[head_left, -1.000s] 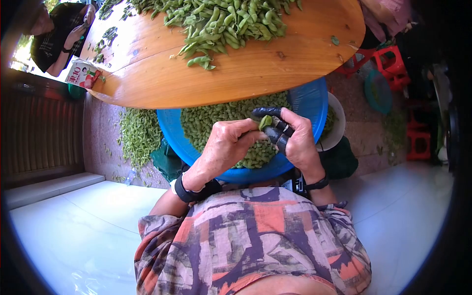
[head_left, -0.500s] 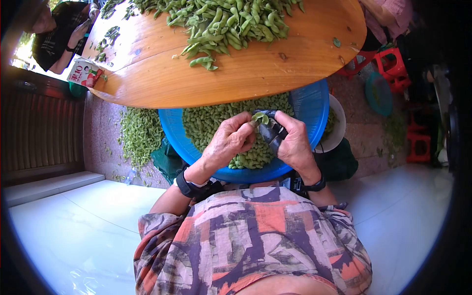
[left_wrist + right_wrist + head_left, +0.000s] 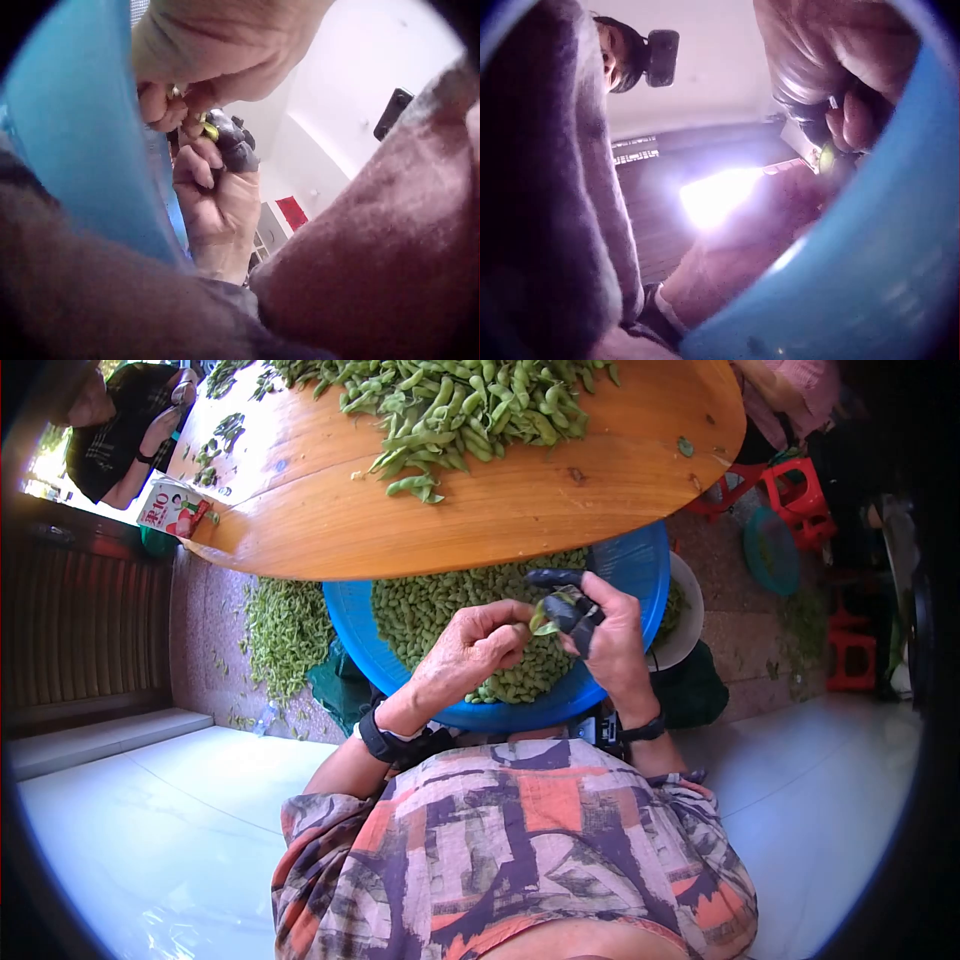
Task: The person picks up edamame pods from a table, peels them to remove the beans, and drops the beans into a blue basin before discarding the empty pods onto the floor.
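Observation:
Over a blue basin full of shelled green beans, both hands meet at one green soybean pod. The right hand grips the pod between fingers with black coverings. From the other side, the left hand pinches the pod's edge with thumb and curled forefinger. In the left wrist view a bit of the green pod shows between the two hands. The right wrist view catches the pod beside the right fingertips; its far side is hidden by the fingers.
A wooden table overhangs the basin's far side, bearing a heap of whole pods and a printed carton. Empty pods lie on the floor at left. A white bucket and red stools stand at right.
The pod, split and spread half a second ago, now sits lower and partly behind the right fingers. The right hand has shifted slightly right; the left fingers have moved a little toward it.

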`<state>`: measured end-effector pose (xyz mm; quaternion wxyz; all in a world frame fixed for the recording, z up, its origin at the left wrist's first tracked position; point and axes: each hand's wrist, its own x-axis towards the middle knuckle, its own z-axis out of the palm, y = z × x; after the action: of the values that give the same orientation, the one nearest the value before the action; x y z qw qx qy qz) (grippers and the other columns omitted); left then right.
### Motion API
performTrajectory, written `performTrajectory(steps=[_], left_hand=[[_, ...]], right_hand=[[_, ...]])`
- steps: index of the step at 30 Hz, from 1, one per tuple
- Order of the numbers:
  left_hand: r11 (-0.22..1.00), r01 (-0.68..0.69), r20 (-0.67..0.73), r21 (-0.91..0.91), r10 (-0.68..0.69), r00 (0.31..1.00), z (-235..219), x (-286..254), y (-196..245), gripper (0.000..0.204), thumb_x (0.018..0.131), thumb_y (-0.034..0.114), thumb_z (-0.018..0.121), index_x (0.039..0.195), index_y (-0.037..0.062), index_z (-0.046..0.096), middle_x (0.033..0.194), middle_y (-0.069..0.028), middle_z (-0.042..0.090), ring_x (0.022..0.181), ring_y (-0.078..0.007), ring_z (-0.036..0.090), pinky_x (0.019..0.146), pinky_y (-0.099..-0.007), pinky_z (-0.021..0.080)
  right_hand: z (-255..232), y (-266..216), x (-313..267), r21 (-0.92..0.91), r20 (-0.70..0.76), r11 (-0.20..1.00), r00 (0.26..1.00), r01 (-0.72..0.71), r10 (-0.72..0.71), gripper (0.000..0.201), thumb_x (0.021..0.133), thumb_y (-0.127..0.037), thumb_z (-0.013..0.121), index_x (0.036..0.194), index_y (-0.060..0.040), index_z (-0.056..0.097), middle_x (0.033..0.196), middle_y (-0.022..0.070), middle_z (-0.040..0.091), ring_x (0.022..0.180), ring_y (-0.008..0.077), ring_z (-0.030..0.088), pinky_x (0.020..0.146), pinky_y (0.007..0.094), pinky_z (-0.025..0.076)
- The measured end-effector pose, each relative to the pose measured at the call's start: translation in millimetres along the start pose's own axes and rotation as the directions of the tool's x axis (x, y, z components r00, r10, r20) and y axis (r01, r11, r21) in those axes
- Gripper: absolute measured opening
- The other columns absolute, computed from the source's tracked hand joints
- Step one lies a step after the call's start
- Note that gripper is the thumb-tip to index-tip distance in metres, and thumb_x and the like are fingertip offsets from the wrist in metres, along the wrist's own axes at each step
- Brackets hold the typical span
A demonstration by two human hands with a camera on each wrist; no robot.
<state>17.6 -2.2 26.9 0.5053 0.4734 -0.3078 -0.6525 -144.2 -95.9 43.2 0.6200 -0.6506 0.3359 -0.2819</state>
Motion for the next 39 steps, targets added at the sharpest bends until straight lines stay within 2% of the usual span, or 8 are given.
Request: performTrajectory(steps=[2,6,8,19,22,24,27,39], left_hand=[[0.927,-0.08,0.024,0.367,0.076,0.997,-7,-6,0,0.022,0.098,0.019,0.056,0.097,-0.0004,0.066,0.079,-0.0018,0.061,0.071,-0.0086,0.053,0.066,-0.0251,0.045],[0.589,-0.406,0.288,0.699,0.288,0.913,-14,-24,36,0.011,0.087,0.009,0.067,0.086,-0.0018,0.068,0.103,-0.0089,0.07,0.094,-0.0218,0.067,0.079,-0.0325,0.053],[0.459,-0.5,0.241,0.734,0.513,0.824,-25,-25,55,0.009,0.08,-0.004,0.066,0.088,-0.0012,0.068,0.108,-0.0111,0.069,0.092,-0.0253,0.068,0.075,-0.0373,0.054],[-0.002,-0.129,0.083,0.992,0.771,0.631,-103,29,95,0.02,0.082,0.001,0.062,0.1,0.0021,0.068,0.089,-0.0122,0.065,0.077,-0.0258,0.066,0.071,-0.0341,0.052],[0.189,-0.135,-0.067,0.973,0.786,0.614,-95,20,95,0.019,0.085,0.001,0.062,0.103,0.0024,0.068,0.087,-0.0078,0.067,0.073,-0.0186,0.065,0.066,-0.0295,0.051],[0.711,-0.133,-0.388,0.691,0.519,0.762,-68,3,93,0.02,0.086,-0.003,0.056,0.103,0.0,0.068,0.087,-0.0075,0.068,0.076,-0.0142,0.064,0.07,-0.0273,0.052],[0.905,-0.314,-0.171,0.286,0.37,0.913,-27,-9,65,0.013,0.093,0.008,0.063,0.104,-0.0004,0.066,0.076,0.0008,0.062,0.064,-0.005,0.055,0.056,-0.0193,0.045],[0.954,-0.248,-0.176,0.17,0.277,0.945,6,1,16,0.01,0.094,0.011,0.064,0.092,0.0004,0.063,0.07,-0.0001,0.06,0.056,-0.0056,0.049,0.049,-0.0193,0.036]], right_hand=[[-21,4,-10,0.227,-0.071,0.972,0.994,-0.067,0.085,0.028,0.094,-0.019,0.056,0.109,0.0026,0.066,0.078,0.0008,0.063,0.063,0.0072,0.056,0.059,0.0225,0.048],[-115,21,-35,-0.258,-0.367,0.958,0.905,0.123,-0.215,0.036,0.092,-0.027,0.061,0.115,0.0014,0.063,0.087,0.0093,0.068,0.067,0.0153,0.063,0.061,0.0278,0.051],[-145,6,-37,-0.828,-0.441,0.505,0.839,-0.243,-0.32,0.037,0.087,-0.022,0.067,0.119,-0.0021,0.062,0.095,0.0178,0.068,0.078,0.0299,0.066,0.07,0.0351,0.051],[-108,-2,-18,-0.803,-0.369,0.59,0.843,-0.077,-0.392,0.037,0.075,0.007,0.052,0.11,0.0001,0.062,0.099,0.0224,0.063,0.094,0.0377,0.063,0.081,0.0388,0.048],[-74,-8,-7,-0.696,-0.216,0.709,0.908,0.114,-0.358,0.035,0.075,0.007,0.052,0.108,0.0012,0.063,0.087,0.0199,0.061,0.082,0.0329,0.063,0.075,0.0362,0.048],[-55,-3,-5,-0.495,-0.132,0.853,0.955,0.167,-0.264,0.035,0.077,0.006,0.051,0.109,0.0002,0.065,0.077,0.0128,0.06,0.071,0.0221,0.06,0.067,0.0324,0.047],[-11,-28,0,-0.091,-0.024,0.988,0.991,0.126,-0.128,0.028,0.083,0.001,0.053,0.108,-0.001,0.066,0.072,0.0014,0.058,0.064,0.0086,0.052,0.058,0.0246,0.043],[-9,-16,2,0.113,0.159,0.994,0.987,-0.011,-0.007,0.019,0.095,-0.011,0.049,0.1,-0.0008,0.063,0.064,-0.0049,0.053,0.055,0.0019,0.048,0.048,0.0187,0.037]])
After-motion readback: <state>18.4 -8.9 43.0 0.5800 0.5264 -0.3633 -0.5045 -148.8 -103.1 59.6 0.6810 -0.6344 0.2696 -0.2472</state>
